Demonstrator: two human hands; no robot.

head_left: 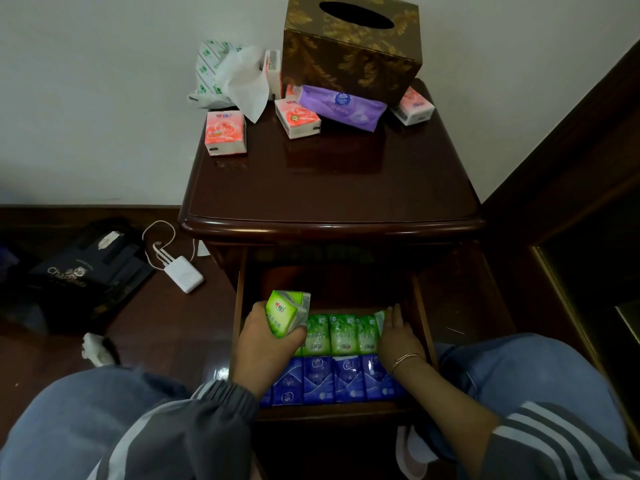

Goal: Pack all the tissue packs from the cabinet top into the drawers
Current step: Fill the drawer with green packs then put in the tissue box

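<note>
Over the open drawer, my left grip pinches a green pack. My right grip, spread, braces the green row; forcing the pack in could buckle it.

The left hand reaches forward and down out of the grey striped left sleeve, fingers and thumb curled round a green tissue pack held tilted. The right hand lies level with it and apart, fingers straight and together, pointing forward. A thin bracelet circles its wrist, and the forearm is bare up to the pushed-back striped right sleeve
</note>
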